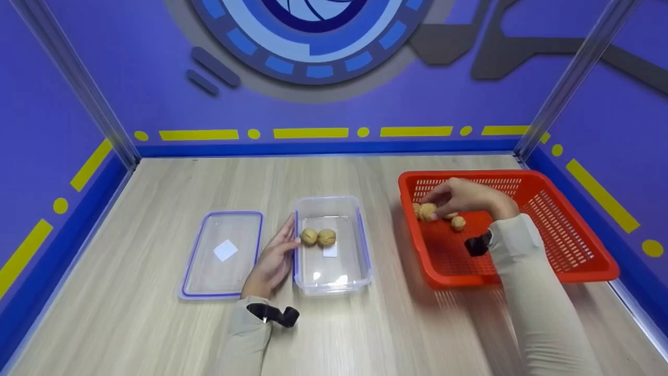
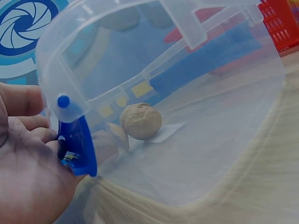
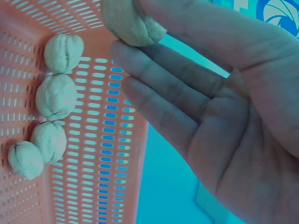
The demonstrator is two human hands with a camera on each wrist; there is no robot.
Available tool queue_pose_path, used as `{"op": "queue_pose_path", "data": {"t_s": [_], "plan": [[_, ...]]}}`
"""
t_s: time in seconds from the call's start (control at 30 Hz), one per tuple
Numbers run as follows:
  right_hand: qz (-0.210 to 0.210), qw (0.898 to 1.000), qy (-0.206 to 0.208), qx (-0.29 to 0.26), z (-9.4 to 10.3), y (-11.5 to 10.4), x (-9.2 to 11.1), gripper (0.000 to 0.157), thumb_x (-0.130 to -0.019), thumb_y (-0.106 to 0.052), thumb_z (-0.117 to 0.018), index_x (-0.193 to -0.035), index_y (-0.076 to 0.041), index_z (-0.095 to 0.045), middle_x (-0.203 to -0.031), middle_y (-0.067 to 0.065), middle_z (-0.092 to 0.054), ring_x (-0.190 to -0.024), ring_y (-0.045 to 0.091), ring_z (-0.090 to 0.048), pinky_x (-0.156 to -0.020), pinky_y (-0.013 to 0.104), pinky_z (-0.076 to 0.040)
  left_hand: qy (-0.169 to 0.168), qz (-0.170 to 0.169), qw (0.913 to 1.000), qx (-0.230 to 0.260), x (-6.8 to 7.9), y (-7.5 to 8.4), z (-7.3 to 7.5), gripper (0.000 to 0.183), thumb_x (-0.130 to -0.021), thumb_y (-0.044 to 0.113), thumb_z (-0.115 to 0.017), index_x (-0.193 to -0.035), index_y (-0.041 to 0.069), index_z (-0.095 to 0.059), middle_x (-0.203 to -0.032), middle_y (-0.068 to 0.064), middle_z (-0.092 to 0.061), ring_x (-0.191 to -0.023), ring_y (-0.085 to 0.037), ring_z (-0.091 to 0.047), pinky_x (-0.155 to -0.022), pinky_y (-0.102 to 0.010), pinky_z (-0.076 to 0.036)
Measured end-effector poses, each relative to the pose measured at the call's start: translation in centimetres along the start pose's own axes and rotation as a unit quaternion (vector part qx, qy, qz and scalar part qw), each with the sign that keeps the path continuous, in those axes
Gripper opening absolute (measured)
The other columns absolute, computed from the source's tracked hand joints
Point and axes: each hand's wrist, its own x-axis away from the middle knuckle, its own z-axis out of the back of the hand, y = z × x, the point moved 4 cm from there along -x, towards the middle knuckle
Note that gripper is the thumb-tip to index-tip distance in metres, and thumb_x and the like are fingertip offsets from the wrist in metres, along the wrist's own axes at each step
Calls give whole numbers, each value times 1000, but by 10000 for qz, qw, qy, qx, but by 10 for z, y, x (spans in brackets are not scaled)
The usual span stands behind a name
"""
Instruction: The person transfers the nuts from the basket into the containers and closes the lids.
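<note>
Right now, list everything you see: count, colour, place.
Wall panels: three, blue, back and sides
Posts: two, silver, back corners
Table: one, pale, between panels
Container: one, clear, middle of table
Walnuts: two, tan, inside container
Lid: one, clear with blue rim, left of container
Labels: two, white, on lid and container's base
Basket: one, red, right side of table
Loose walnuts: four visible, tan, in basket
Held walnut: one, tan, basket's left end
Sleeves: two, beige, from near side
Wrist cameras: two, black, on sleeves
Left hand: one, touching container's left side
Right hand: one, pinching held walnut
</note>
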Motion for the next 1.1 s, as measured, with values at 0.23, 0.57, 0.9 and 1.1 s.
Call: {"op": "queue_pose_path", "data": {"t_s": [0.23,0.57,0.9,1.1], "plan": [[-10,10000,30,-64,4,-6,-2,45,-84,-21,-73,-127,-11,-64,-119,8,-69,-104,22,-66,-95,44,-54,48,33,10000,-15,0,-1,1,72,-90,-12,-36,-153,4,-4,-162,-7,11,-149,-22,14,-122,-35,9],[187,9994,287,-89,8,-21,-9,43,-85,-19,-72,-126,-10,-64,-120,10,-68,-107,25,-64,-97,46,-52,75,19,10000,39,0,-1,1,73,-90,-12,-37,-153,4,-4,-162,-7,9,-149,-22,12,-122,-35,7],[363,9982,480,-29,6,-36,-22,41,-84,-19,-73,-124,-11,-66,-115,7,-70,-103,22,-64,-94,43,-54,75,-6,10000,62,-1,-1,-1,72,-91,-12,-36,-153,3,-4,-162,-8,10,-149,-22,12,-122,-34,8],[413,9982,398,-199,2,-49,-32,42,-85,-18,-73,-125,-10,-64,-117,8,-69,-106,22,-66,-94,41,-55,75,-15,9999,97,-1,-1,0,71,-91,-12,-35,-153,2,-4,-162,-8,10,-149,-22,12,-122,-34,8]]}}
